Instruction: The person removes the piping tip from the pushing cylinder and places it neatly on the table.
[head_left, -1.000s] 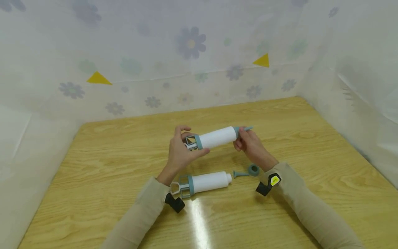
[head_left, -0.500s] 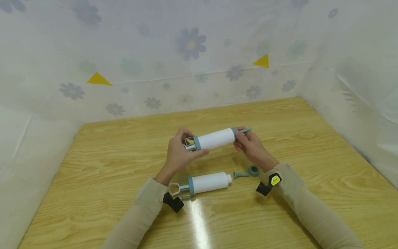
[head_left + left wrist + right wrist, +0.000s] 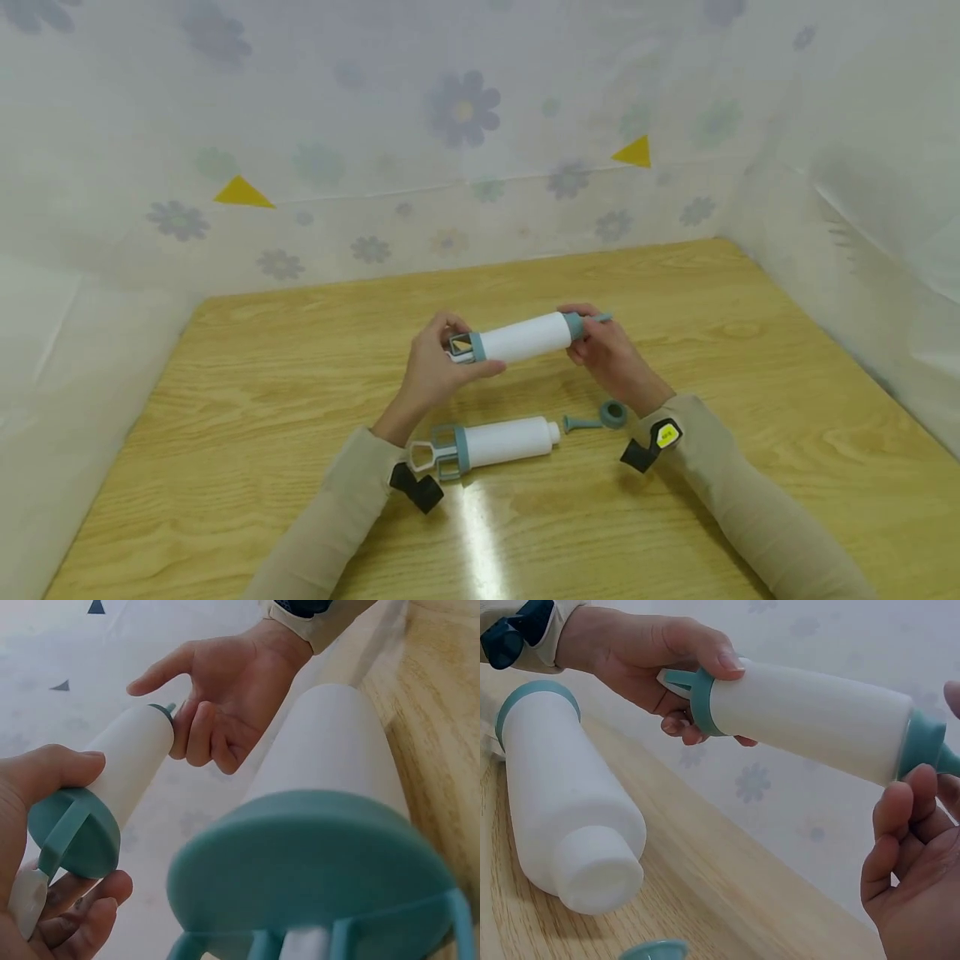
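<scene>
A large white syringe [image 3: 525, 337] with a teal handle collar is held above the table, tilted slightly up to the right. My left hand [image 3: 433, 367] grips its collar end, with the thumb along the barrel. At the other end, my right hand [image 3: 613, 358] has curled fingers against the teal nozzle cap [image 3: 921, 742]; a thin tip sticks out past them. In the left wrist view, one right-hand digit [image 3: 161, 673] extends away from the cap. Below lies a second white syringe [image 3: 506, 442], its bare neck pointing right.
Beside the second syringe's neck lie a loose teal nozzle [image 3: 582, 423] and a teal ring cap [image 3: 613, 414]. The wooden table [image 3: 300, 350] meets a flower-patterned sheet [image 3: 360, 150] at the back, and sheets hang at both sides.
My right fingers have shifted on the nozzle cap, uncovering more of it. My left index finger, lifted earlier, has come down round the handle end. The syringe on the table has stayed put.
</scene>
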Action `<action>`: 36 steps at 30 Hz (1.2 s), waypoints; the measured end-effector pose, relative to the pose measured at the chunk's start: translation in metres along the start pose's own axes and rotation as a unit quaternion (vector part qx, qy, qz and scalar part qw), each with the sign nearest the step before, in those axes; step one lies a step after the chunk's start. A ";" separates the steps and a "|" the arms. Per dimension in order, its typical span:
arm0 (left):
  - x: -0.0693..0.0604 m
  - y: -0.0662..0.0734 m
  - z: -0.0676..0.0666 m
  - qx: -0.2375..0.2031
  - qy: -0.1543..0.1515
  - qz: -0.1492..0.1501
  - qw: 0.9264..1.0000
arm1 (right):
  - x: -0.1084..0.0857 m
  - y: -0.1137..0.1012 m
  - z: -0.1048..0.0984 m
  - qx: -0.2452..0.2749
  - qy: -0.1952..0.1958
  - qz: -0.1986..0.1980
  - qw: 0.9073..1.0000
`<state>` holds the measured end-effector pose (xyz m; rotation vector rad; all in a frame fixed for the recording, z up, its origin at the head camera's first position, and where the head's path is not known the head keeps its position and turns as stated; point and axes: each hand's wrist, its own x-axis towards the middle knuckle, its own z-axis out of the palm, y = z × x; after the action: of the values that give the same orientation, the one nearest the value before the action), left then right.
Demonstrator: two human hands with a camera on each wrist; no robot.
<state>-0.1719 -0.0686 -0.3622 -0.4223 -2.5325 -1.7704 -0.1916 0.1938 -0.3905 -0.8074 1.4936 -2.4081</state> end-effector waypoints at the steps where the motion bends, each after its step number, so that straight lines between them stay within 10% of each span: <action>1: 0.000 0.000 0.000 0.005 0.002 0.007 1.000 | 0.000 0.001 0.000 0.009 -0.007 -0.003 1.000; 16: -0.002 -0.002 -0.002 0.068 0.056 0.098 0.991 | 0.004 0.005 0.000 -0.064 0.015 0.065 0.996; 36: -0.003 -0.003 0.002 0.071 0.054 0.063 0.994 | 0.004 0.001 -0.003 -0.002 0.004 0.059 0.998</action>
<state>-0.1697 -0.0682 -0.3664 -0.4556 -2.4768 -1.5180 -0.1971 0.1939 -0.3908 -0.6908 1.5052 -2.3266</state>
